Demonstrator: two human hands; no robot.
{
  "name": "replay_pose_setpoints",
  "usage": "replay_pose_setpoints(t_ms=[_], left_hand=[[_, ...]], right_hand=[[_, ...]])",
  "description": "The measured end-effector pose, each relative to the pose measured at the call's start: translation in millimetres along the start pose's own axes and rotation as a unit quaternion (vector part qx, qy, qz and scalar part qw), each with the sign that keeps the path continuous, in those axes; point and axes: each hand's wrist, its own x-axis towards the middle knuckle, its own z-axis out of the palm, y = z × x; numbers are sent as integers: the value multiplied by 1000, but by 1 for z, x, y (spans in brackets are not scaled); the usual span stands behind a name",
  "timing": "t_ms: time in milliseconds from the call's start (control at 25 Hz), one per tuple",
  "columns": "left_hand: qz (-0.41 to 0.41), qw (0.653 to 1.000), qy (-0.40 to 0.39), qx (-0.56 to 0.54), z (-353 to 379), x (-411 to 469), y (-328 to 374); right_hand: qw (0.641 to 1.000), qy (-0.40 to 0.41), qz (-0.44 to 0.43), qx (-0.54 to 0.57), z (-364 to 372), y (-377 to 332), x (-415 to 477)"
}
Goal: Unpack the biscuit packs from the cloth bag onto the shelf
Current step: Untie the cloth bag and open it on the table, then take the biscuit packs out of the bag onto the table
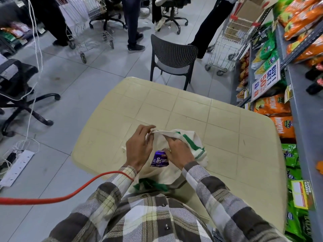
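A cream cloth bag with green trim lies on the near edge of the beige table. A purple biscuit pack shows in the bag's open mouth, between my two hands. My left hand pinches the bag's upper rim and holds it up. My right hand grips the opposite side of the rim, fingers curled over the cloth next to the pack. The rest of the bag's inside is hidden. The grey shelf stands to the right.
The shelf carries orange snack bags and green snack bags. A dark chair stands beyond the table. Shopping trolleys, office chairs and people's legs fill the far floor. A red cable and a power strip lie at left.
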Motion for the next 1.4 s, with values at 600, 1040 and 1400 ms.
replay_pose_setpoints(t_ms=[600,1040,1400], left_hand=[[36,850,-378,365,31,-31,-68],[148,823,-471,282,55,-46,-81],[101,798,-512,303,63,-17,-113]], right_hand=[[940,-245,58,-231,-18,41,-4],[944,-211,181,-179,7,104,-54],[965,-173,129,-148,16,93,-22]])
